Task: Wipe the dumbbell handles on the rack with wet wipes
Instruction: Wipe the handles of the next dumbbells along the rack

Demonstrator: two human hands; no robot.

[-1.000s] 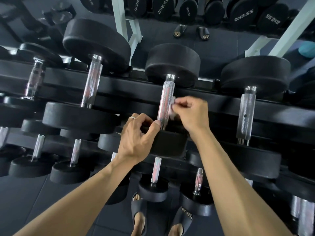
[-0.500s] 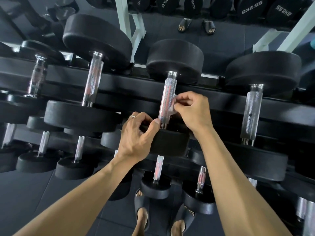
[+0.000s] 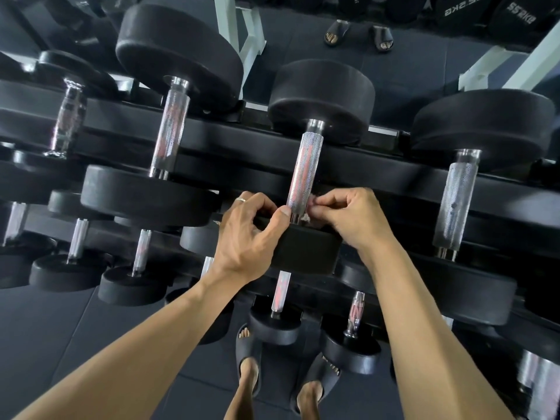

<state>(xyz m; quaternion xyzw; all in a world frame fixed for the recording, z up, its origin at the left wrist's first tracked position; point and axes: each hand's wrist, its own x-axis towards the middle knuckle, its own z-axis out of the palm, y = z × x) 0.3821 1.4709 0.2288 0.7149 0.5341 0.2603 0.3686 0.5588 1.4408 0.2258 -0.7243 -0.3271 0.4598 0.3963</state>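
The right hand (image 3: 353, 218) pinches a small crumpled wet wipe (image 3: 305, 218) between thumb and fingertips and holds it against the lower end of a knurled chrome dumbbell handle (image 3: 304, 171), which rises straight up and away from both hands to a black head (image 3: 321, 100) above them. The left hand (image 3: 247, 234) curls round the near head (image 3: 306, 248) of the same dumbbell, directly under the two hands, its thumb lying across the top edge just beside the handle's base. The wipe is limp, thin and damp, so it probably bunches and snags on the rough knurling unless finger pressure keeps it wrapped round the bar; most of it is hidden behind the fingers. The dumbbell looks heavy and rigid, seated on the black rack rail (image 3: 212, 137), and is best steadied by its rubber-like head, as the left hand does, rather than lifted. The metal is likely to turn slick where it is wetted. To the left of the left hand and to the right of the right hand stand neighbouring handles (image 3: 170, 131) and (image 3: 456, 204), with smaller dumbbells on lower tiers beneath the forearms. No wipe packet, bin or other container shows anywhere, so where fresh wipes come from cannot be told.
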